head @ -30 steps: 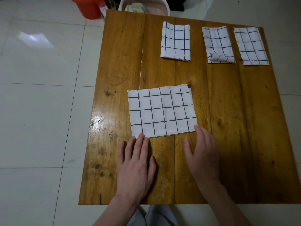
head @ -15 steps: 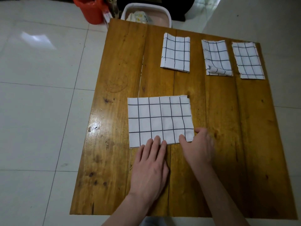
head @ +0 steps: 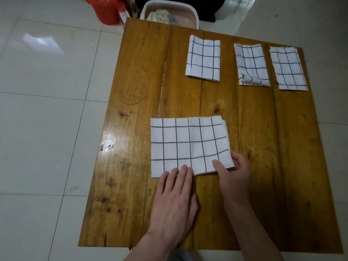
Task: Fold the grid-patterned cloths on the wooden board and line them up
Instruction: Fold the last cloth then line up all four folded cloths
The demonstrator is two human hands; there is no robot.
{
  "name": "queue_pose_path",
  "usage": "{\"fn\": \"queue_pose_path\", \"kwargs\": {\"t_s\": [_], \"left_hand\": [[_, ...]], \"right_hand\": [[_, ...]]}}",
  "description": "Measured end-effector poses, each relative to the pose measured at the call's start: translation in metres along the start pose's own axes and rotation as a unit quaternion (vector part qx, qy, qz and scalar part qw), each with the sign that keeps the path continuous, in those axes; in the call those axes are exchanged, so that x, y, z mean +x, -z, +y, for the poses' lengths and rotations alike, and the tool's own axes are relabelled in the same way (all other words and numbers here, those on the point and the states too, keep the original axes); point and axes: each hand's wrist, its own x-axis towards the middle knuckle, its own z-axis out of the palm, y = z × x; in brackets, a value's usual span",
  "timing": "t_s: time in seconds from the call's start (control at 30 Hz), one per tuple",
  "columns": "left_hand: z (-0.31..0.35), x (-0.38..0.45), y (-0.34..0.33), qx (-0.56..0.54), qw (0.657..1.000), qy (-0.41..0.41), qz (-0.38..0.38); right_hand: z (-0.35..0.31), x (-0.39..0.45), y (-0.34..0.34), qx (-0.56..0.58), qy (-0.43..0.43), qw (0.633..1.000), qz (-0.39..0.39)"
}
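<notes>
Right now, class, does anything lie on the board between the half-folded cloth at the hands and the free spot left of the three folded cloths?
Nothing visible does. The half-folded cloth lies near the board's front edge, and only bare wooden board separates it from the spot left of the leftmost folded cloth.

Left strip: bare wooden board (head: 131, 129) from far edge to near edge; open passage beside the half-folded cloth (head: 188, 146)
Middle band: bare wood between the half-folded cloth and the far row; open across the full width
Far edge: three folded cloths (head: 204, 58), (head: 251, 65), (head: 287, 68) in a row toward the far-right corner; bare gaps between them
Right strip: bare from the row down to the near-right corner
Near edge: left hand (head: 175, 202) and right hand (head: 233, 178) occupy the centre, both touching the half-folded cloth's near edge
Beyond the far edge: white basin (head: 190, 12) touching the board; orange bucket (head: 105, 8) near the far-left corner
</notes>
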Motion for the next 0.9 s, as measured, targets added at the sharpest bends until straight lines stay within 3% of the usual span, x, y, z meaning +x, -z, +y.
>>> {"fn": "queue_pose_path", "kwargs": {"t_s": [0.47, 0.7, 0.9], "left_hand": [[-0.006, 0.007, -0.007, 0.031, 0.998, -0.046, -0.003], [-0.017, 0.005, -0.004, 0.001, 0.998, -0.057, -0.002], [-0.042, -0.005, 0.008, -0.046, 0.997, 0.043, 0.038]], "right_hand": [[0.017, -0.036, 0.005, -0.074, 0.131, 0.989, -0.003], [0.025, -0.047, -0.015, -0.223, 0.271, 0.936, -0.041], [0.036, -0.049, -0.031, -0.278, 0.348, 0.889, -0.107]]}}
